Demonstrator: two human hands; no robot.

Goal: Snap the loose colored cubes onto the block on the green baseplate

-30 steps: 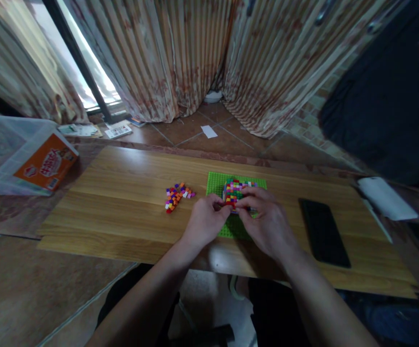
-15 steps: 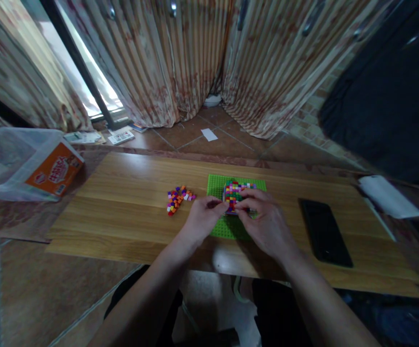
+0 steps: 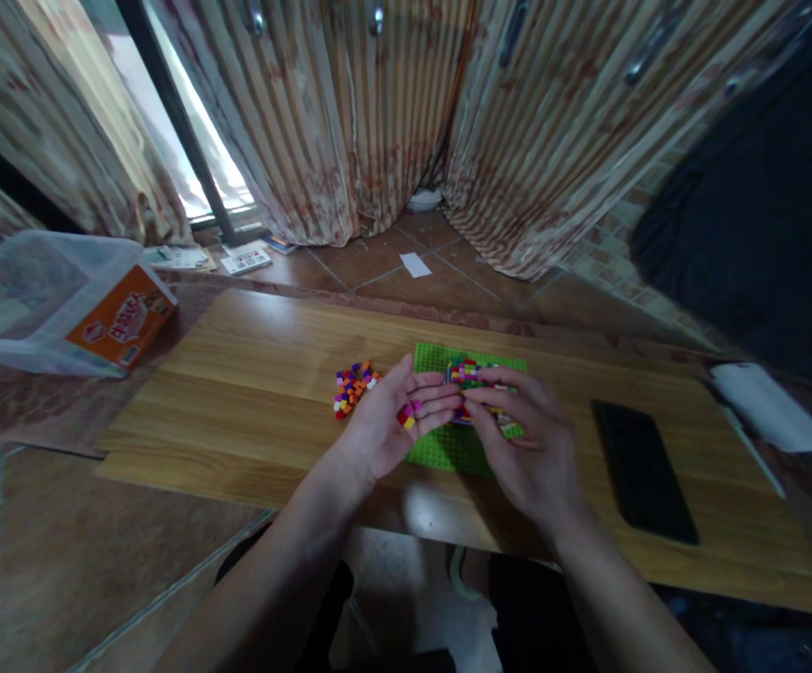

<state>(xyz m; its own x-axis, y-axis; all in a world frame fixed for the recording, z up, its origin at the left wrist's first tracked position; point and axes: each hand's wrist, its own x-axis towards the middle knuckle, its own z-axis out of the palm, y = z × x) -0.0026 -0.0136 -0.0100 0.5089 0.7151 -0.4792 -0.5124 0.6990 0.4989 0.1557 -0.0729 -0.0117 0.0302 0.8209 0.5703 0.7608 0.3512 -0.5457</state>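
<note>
My left hand (image 3: 384, 421) is turned palm up with its fingers stretched out, holding several small toy bricks (image 3: 409, 412), pink, yellow and red, on the fingers. My right hand (image 3: 528, 435) is at the left fingertips, thumb and fingers drawn together; what is between them, if anything, is too small to make out. Beneath both hands lies a green studded baseplate (image 3: 448, 455). On it stands a multicoloured brick build (image 3: 465, 370), partly covered by my right hand. Left of the baseplate is a loose pile of small bricks (image 3: 353, 381), partly behind my left hand.
The wooden table (image 3: 237, 411) carries a black phone (image 3: 644, 470) to the right. A white object (image 3: 770, 407) lies at the far right. A clear plastic bin (image 3: 48, 290) with an orange label stands to the left. Patterned curtains (image 3: 293, 121) hang behind.
My left hand has turned from a pinch at the build to palm up, showing bricks on its fingers. My right hand has shifted slightly, still over the build. The view has moved a little.
</note>
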